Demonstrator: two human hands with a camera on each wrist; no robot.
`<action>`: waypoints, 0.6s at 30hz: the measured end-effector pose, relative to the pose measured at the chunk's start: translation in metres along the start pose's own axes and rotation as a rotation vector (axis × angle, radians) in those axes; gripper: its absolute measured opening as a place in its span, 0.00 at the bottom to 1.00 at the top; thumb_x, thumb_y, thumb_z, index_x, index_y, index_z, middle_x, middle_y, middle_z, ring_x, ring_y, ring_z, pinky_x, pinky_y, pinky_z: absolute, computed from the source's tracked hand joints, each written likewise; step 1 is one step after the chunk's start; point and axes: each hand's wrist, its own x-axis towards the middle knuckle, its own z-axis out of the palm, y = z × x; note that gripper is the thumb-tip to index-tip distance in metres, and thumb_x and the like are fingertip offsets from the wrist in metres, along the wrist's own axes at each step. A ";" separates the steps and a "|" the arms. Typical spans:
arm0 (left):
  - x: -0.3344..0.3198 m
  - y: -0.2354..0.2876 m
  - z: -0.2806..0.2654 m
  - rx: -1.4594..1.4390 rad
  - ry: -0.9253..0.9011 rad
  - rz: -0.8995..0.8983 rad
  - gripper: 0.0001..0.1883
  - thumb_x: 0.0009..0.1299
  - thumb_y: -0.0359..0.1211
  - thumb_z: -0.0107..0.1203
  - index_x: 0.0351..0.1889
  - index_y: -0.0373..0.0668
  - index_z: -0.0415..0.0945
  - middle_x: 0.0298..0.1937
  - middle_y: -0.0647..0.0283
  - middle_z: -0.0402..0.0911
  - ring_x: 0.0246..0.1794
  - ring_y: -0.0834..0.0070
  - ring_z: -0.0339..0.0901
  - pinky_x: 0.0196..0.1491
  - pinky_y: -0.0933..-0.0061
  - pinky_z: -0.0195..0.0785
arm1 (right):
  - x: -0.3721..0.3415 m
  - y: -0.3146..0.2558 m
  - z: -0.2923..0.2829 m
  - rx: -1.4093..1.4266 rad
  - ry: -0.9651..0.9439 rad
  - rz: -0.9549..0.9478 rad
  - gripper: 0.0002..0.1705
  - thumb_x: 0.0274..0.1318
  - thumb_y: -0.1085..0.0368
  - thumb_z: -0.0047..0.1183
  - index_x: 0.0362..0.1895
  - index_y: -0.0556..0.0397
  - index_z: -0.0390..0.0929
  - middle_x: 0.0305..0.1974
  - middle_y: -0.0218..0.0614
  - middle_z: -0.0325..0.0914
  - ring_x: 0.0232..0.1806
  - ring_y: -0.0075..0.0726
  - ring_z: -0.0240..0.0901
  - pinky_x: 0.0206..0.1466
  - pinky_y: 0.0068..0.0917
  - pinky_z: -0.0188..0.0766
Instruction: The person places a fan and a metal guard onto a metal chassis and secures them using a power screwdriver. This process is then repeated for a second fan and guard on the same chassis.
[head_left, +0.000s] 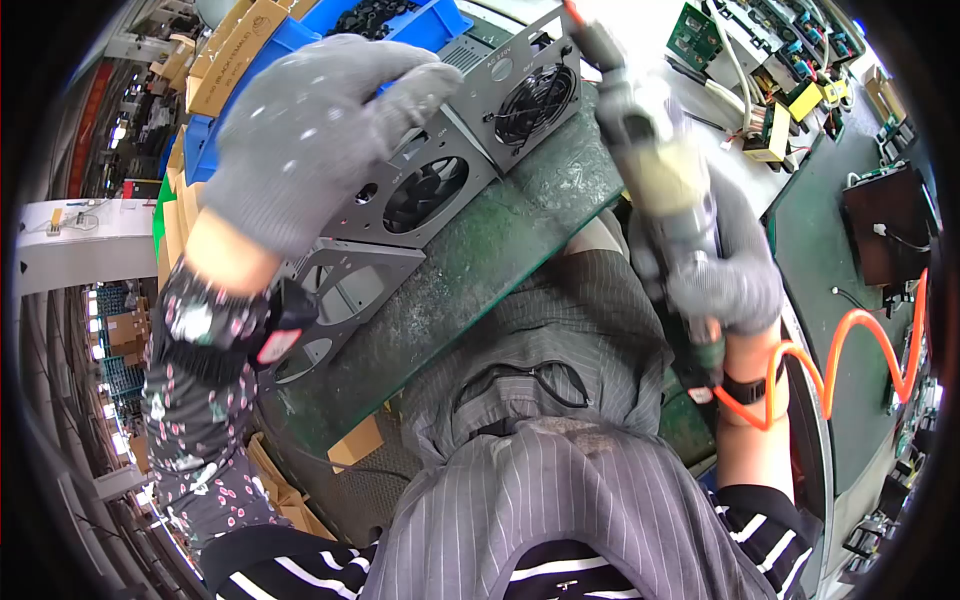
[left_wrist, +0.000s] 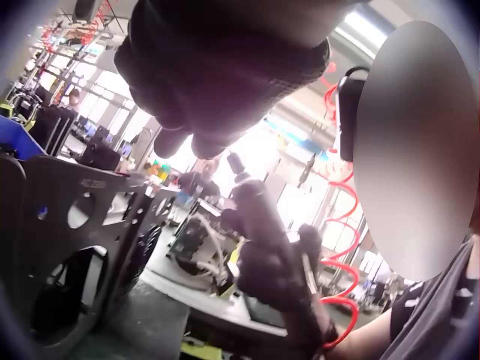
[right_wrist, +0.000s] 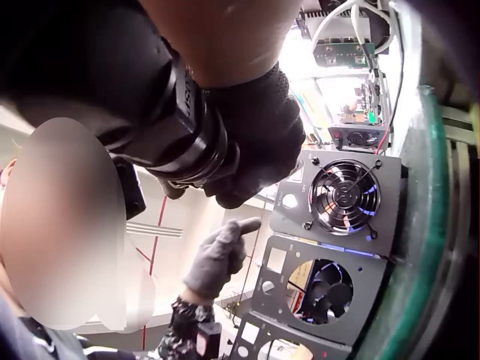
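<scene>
We are holding the driver tool (head_left: 665, 175) in our right hand (head_left: 735, 275), with gloved fingers curling round its body; its tip is pointing up, so we should be keeping it away from our other hand. Our left hand (head_left: 320, 130) is hanging close above the panels; its fingers are bending, but we cannot tell if they are pinching something small.

Three grey panels are standing in a row on the green bench (head_left: 530, 225); the end panel (head_left: 480, 100) is wearing a round fan guard (head_left: 538, 105), the middle panel (head_left: 372, 222) is showing a black fan (head_left: 425, 195) through its big hole, and the near panel (head_left: 400, 260) is showing open holes.

To be doing this well, we should be steadying the panel by its edge; we should be lining the tool up straight with a hole, pushing gently, and stopping once things feel snug. We should be watching the orange hose (head_left: 850, 320), which is coiling past our right arm; a tight hose could be tugging the tip sideways. The blue bin (head_left: 447, 25) of black bits is sitting behind the panels, so we should be reaching over them softly.
</scene>
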 end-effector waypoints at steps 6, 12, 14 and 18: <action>0.029 -0.007 0.028 -0.162 -0.493 -0.289 0.34 0.68 0.62 0.39 0.53 0.42 0.74 0.36 0.56 0.79 0.35 0.63 0.76 0.44 0.66 0.66 | -0.031 0.028 -0.015 0.096 -0.138 0.255 0.49 0.28 0.52 0.70 0.57 0.61 0.65 0.40 0.28 0.69 0.41 0.22 0.63 0.47 0.21 0.62; 0.014 -0.048 0.056 -0.526 -0.555 -0.416 0.35 0.70 0.60 0.38 0.64 0.46 0.64 0.45 0.66 0.78 0.36 0.75 0.74 0.46 0.72 0.66 | -0.026 0.040 -0.020 0.045 -0.218 0.293 0.44 0.33 0.55 0.68 0.56 0.62 0.66 0.40 0.31 0.69 0.41 0.23 0.63 0.47 0.22 0.63; 0.009 -0.060 0.064 -0.495 -0.536 -0.369 0.33 0.71 0.58 0.36 0.66 0.47 0.61 0.47 0.67 0.77 0.37 0.79 0.72 0.46 0.75 0.66 | -0.024 0.037 -0.018 0.045 -0.228 0.303 0.43 0.34 0.55 0.68 0.56 0.62 0.65 0.40 0.31 0.70 0.41 0.24 0.64 0.47 0.23 0.63; 0.015 -0.047 0.057 -0.322 -0.607 -0.367 0.25 0.76 0.45 0.33 0.68 0.45 0.58 0.53 0.66 0.75 0.43 0.80 0.73 0.51 0.77 0.65 | -0.019 0.038 -0.016 -0.041 -0.243 0.260 0.43 0.36 0.54 0.67 0.57 0.63 0.65 0.41 0.32 0.70 0.42 0.25 0.64 0.48 0.24 0.63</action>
